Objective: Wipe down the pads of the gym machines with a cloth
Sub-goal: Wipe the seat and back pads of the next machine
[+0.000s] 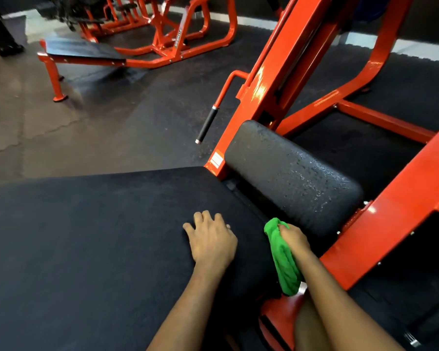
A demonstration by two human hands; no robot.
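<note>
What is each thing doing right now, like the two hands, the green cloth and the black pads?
left hand: resting flat on the big flat pad, fingers spread.
right hand: gripping the green cloth.
green cloth: bunched up, hanging down from the fist.
big flat pad: matte, looks dry.
smaller pad: speckled with shiny spots, maybe wet.
black handle: untouched.

Green cloth (283,259), black speckled pads (292,176), bright orange machine frame (395,211), dark grey floor (61,122).
</note>
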